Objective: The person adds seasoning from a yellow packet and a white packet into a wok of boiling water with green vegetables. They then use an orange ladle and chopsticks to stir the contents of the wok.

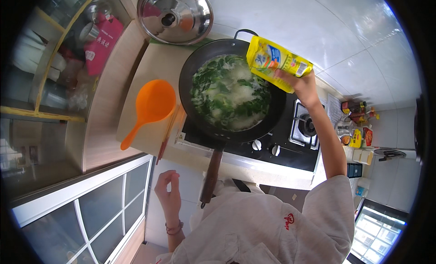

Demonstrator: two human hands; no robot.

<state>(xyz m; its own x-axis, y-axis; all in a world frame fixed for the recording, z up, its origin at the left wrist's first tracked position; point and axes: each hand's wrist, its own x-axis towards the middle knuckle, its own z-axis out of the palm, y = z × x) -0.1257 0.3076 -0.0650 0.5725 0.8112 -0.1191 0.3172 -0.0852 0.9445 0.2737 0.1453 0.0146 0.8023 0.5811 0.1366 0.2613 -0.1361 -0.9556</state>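
The right hand (302,84) is clamped on a yellow packet (277,62) tilted over the wok (231,89) of simmering greens just below it, seasoning apparently underway, while the left hand (168,191) hangs loosely apart, holding nothing.

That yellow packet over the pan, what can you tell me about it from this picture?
The yellow packet is a soft, glossy pouch, like plastic film, with blue and orange printing on its face. The right hand holds it by one end, tilted over the far right rim of the black pan, which holds green leaves in pale, bubbling liquid. Only the hand touches the packet; it hangs in the air above the pan. Whether it is open, or anything is pouring out, cannot be seen.
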